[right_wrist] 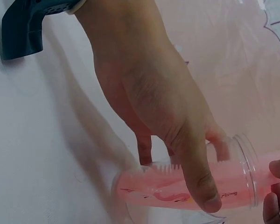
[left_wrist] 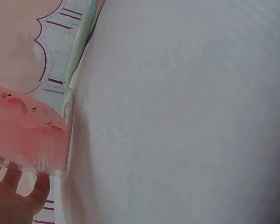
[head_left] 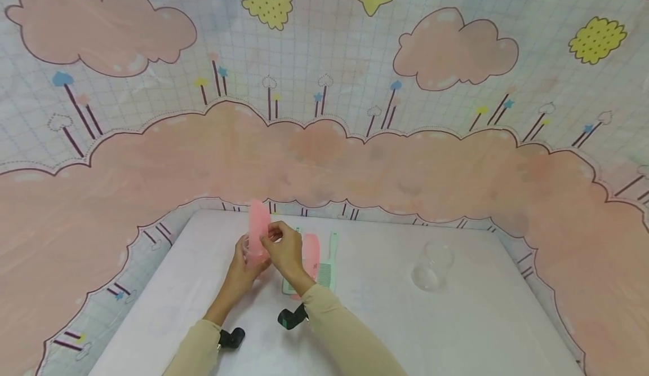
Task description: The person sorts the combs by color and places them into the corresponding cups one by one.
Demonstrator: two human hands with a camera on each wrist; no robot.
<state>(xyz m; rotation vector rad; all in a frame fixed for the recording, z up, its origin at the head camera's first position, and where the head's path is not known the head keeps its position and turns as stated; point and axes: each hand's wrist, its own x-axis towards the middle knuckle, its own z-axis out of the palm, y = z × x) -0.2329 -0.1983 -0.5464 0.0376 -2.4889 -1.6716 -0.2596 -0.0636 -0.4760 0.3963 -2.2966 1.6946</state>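
My left hand (head_left: 243, 266) grips a clear jar (right_wrist: 248, 156) from the side, above the left part of the table. Inside the jar stands a pink comb (head_left: 259, 221), its top rising well above the rim. With thumb and fingers, my right hand (head_left: 288, 252) pinches that comb near the rim. In the right wrist view the comb's teeth and a printed pattern show through the clear wall. Behind my right hand lie another pink comb (head_left: 311, 246) and a pale green comb (head_left: 332, 255). A further green piece (head_left: 287, 287) is mostly hidden by the hand.
Another clear jar (head_left: 431, 269) stands on the right part of the white table (head_left: 385, 319). A patterned cloth (head_left: 324, 162) with clouds surrounds the table behind and at the sides. Dark wrist cameras (head_left: 291, 318) stick out below both wrists.
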